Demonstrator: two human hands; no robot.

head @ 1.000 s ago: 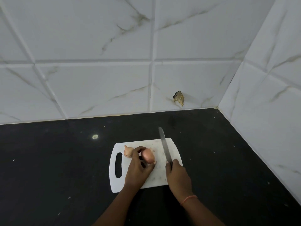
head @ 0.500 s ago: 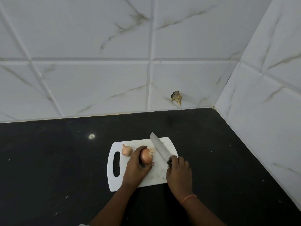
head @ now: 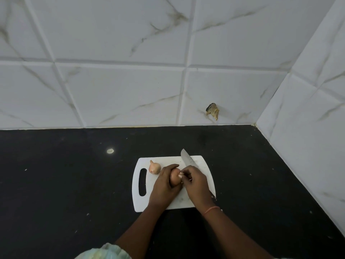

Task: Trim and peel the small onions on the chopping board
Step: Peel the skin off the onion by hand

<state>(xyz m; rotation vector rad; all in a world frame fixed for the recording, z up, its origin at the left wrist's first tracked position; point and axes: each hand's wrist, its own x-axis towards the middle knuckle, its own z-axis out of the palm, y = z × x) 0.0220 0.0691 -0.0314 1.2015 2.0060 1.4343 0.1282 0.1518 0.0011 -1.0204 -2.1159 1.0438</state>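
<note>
Now, the change: half a second back the right hand gripped the knife handle with the blade angled at the onion; a second back the blade stood upright beside it. At present the knife lies flat on the board and that hand has gone to the onion instead.
Right hand point(head: 196, 184): fingertips drawn together, pinching at the top end of the held onion; what sits between them is too small to tell, possibly a flap of skin or the cut tip.
Left hand point(head: 164, 186): fingers and thumb curled round the held onion, steadying it just above the board, much as in both earlier frames.
Held onion point(head: 174, 177): near the middle of the board, between the two hands, skin mostly on by the look of it.
Second onion point(head: 154, 167): loose on the board, just left of the left hand, near the handle slot, untouched and in the same spot as before.
Knife point(head: 187, 160): blade runs diagonally from the far edge of the board under the right hand; handle end shows at the board's near right corner.
Board point(head: 202, 163): white, on a dark counter point(head: 65, 174).
Meaning: I judge trimming of this onion is over or paused and peeling by hand is starting; the second onion is yet to be done.
</note>
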